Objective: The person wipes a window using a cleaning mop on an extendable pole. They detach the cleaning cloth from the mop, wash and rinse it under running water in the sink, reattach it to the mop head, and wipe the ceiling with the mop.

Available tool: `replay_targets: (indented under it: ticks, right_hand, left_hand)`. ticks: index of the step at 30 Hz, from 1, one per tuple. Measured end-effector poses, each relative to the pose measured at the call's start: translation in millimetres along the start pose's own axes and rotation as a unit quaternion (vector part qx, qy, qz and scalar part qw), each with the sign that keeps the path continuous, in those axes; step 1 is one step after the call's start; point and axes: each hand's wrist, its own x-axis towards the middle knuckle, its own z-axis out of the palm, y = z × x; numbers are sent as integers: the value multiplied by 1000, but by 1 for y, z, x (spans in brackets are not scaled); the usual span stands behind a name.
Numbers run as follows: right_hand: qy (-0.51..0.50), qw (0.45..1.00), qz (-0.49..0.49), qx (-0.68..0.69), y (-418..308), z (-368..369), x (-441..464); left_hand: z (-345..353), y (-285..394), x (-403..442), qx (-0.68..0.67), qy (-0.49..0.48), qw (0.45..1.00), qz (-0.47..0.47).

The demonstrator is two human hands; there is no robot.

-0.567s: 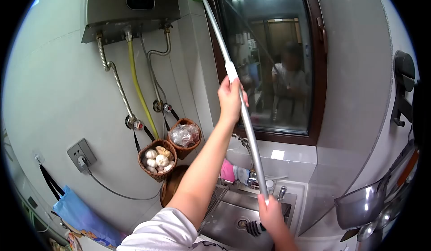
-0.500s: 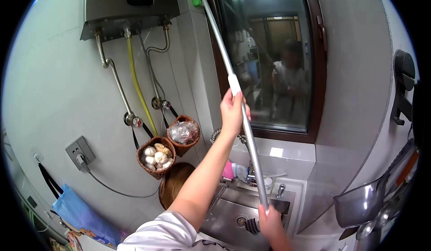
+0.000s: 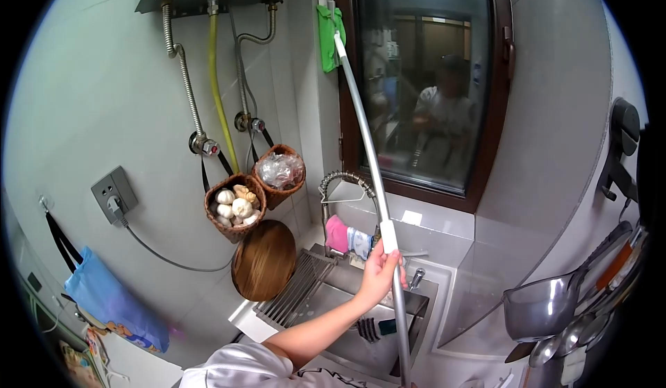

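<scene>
Clamps telescopic pole (image 3: 363, 125) in fingers of left hand (image 3: 378, 275), below white collar (image 3: 388, 237); cannot tell right fingers' state. Slants over sink (image 3: 331, 298) to green cloth (image 3: 328, 46) — looks light, stiff, slick — best held by collar.

The left grip (image 3: 379, 277) is closed, fingers curled round and thumb on the near side. Below and to the left of the grip, the bare forearm (image 3: 320, 331) slants down into a white sleeve (image 3: 239, 366).
</scene>
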Motion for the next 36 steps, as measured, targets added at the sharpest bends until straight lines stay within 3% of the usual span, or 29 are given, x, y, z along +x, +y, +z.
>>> replay_targets:
  ticks: [3, 6, 9, 11, 17, 20, 23, 26, 29, 32, 33, 35, 36]
  right_hand:
    - [9, 1000, -19, 4, -7, -8, 5]
    - [0, 994, -40, -103, -63, -25, 8]
    - [-29, 975, -165, -149, -61, -20, 34]
    - [-88, 982, -138, -90, -120, -31, 19]
    - [-146, 953, -188, 190, -116, -16, 1]
    - [-159, 941, -136, 267, -133, -18, -16]
    - [-142, 955, -126, 228, -128, -5, -15]
    - [-136, 961, -91, 221, -137, 7, -28]
    - [-165, 983, -60, 57, -194, -4, -58]
    - [-78, 934, -69, 342, -83, 68, -10]
    - [-118, 940, -60, 314, -75, 79, 0]
    - [-77, 970, -230, 15, -119, 87, -20]
    - [-54, 941, -303, -140, -138, 87, -33]
  left_hand:
    - [13, 14, 8, 22, 7, 999, 43]
    - [29, 40, 26, 51, 2, 992, 114]
    - [36, 70, 49, 67, 29, 984, 164]
    - [37, 89, 60, 37, 28, 984, 170]
    - [25, 94, 59, -158, -94, 975, 125]
    - [25, 86, 55, -216, -135, 961, 103]
    - [23, 93, 44, -231, -150, 955, 106]
    - [11, 105, 28, -172, -79, 975, 115]
    - [-6, 123, 20, -139, -43, 981, 127]
    - [-27, 142, 20, -110, -34, 984, 134]
    - [-33, 147, 19, -104, -34, 985, 135]
    - [-47, 155, 15, -93, -35, 985, 144]
    - [-52, 157, 10, -91, -34, 986, 138]
